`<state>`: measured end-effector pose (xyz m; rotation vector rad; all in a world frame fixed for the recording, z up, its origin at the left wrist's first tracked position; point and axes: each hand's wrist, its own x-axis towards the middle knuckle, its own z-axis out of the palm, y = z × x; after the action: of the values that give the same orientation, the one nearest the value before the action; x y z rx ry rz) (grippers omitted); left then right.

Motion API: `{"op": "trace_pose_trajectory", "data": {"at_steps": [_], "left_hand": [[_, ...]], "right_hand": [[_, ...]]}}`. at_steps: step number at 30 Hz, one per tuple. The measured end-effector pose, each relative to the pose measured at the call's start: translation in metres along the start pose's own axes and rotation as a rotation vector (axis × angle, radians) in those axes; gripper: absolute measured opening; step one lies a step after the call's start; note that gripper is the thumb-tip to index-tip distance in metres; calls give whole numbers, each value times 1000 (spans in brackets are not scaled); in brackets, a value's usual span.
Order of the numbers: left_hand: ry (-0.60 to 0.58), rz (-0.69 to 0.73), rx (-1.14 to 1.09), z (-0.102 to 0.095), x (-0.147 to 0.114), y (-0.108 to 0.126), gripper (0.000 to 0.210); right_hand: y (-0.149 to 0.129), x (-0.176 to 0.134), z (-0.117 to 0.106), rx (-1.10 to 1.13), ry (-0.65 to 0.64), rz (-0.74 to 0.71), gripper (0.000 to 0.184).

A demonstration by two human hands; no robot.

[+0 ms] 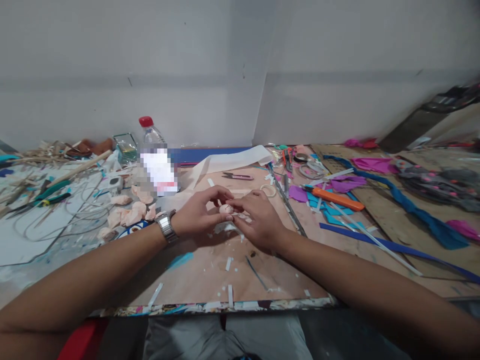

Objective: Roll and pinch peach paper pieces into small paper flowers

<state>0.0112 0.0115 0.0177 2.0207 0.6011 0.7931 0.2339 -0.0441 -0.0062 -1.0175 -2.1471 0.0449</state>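
Note:
Between my two hands, over the middle of the table, is a small pale round piece (225, 209) with thin reddish lines on it; its exact kind is unclear. My left hand (200, 212), with a metal watch on the wrist, grips it from the left with thumb and fingers. From the right, the thumb and fingertips of my right hand (258, 217) close on the same piece. White scraps show just under the fingers. Beyond the hands lie small thread snips (237, 176) and a roll of tape (268, 190). Crumpled peach pieces (131, 214) lie to the left.
A red-capped bottle (146, 121) stands at the back left, behind a blurred bright patch. Pliers (48, 197) and a looped cable lie left. An orange utility knife (337, 198), a blue strip (393, 245) and coloured paper are at right. A white wall stands behind.

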Motion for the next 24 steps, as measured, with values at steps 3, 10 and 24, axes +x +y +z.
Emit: {"op": "trace_pose_trajectory", "data": {"at_steps": [3,10,24], "left_hand": [[49,-32,-2,-1,2,3,46],[116,-63,-21,-4,4,3,42],[165,-59,-41,-4,4,3,39]], "right_hand": [[-4,1,-1,47,19,53,33],[-7,3,-3,98,59,177,29],[-3,3,-1,98,36,140,23]]}}
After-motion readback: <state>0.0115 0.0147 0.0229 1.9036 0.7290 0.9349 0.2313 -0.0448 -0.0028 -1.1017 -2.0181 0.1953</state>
